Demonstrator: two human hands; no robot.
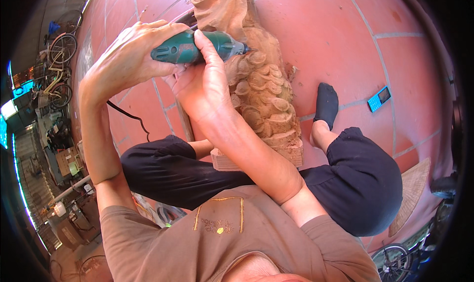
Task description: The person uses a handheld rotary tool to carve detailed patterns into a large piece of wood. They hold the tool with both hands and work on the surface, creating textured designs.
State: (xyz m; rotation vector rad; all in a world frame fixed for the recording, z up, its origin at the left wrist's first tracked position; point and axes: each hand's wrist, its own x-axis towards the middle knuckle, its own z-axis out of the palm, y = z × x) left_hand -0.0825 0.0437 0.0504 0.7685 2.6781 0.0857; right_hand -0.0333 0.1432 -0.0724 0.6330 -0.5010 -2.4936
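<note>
Against the wooden carving [261, 84], both hands [133, 60] [202, 79] clamp the green rotary tool [197, 47], whose bit could skid and gouge the carved scales

Red tiled floor [345, 40] in daylight; bicycles [59, 70] parked at left edge; blue phone [379, 99] and woven conical hat [412, 193] lying on floor.

Under your fingers [210, 40] sits a dark green rotary tool [197, 47]; beyond them, a pale tan carving [264, 92] patterned with rounded scales.
</note>
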